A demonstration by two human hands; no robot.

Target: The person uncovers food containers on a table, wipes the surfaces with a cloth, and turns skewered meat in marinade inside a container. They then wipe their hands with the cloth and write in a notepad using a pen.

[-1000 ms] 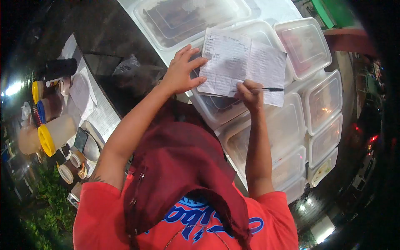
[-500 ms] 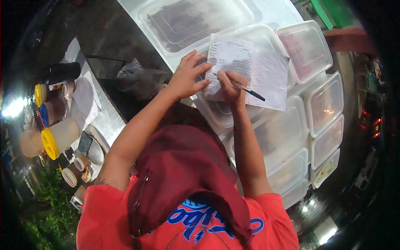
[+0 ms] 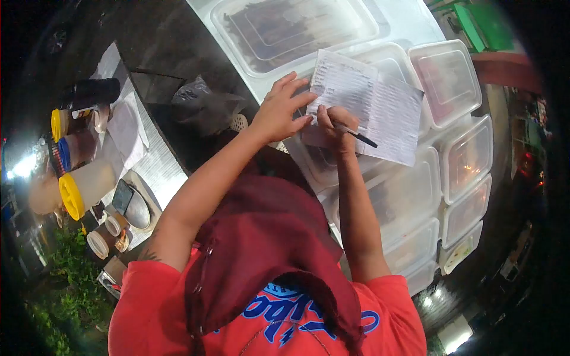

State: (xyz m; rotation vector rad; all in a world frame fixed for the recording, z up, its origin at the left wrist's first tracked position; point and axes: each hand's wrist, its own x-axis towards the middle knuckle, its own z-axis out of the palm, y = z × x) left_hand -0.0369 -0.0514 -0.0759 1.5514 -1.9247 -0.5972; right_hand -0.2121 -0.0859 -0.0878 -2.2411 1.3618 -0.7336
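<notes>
An open notebook point(image 3: 392, 118) with handwriting on its pages lies on top of clear lidded plastic containers. My right hand point(image 3: 338, 126) is closed around a black-and-white pen point(image 3: 361, 138), resting on the lower part of the left page. The pen's writing tip is hidden by my fingers. At the notebook's left edge, my left hand point(image 3: 283, 107) has its fingers spread, with the fingertips at the page's margin. Under the notebook, a container lid point(image 3: 317, 160) shows partly.
Several lidded containers point(image 3: 409, 184) cover the white table point(image 3: 228, 50). To the left, a side table point(image 3: 157, 172) bears a yellow-lidded jar point(image 3: 89, 187), a phone point(image 3: 122, 197) on a metal dish, and papers. A plastic bag point(image 3: 208, 107) sits between the tables.
The view has shifted slightly, so the notebook and containers appear a little further right and lower. My right hand keeps the pen at the left page; my left hand stays at the notebook's edge.
</notes>
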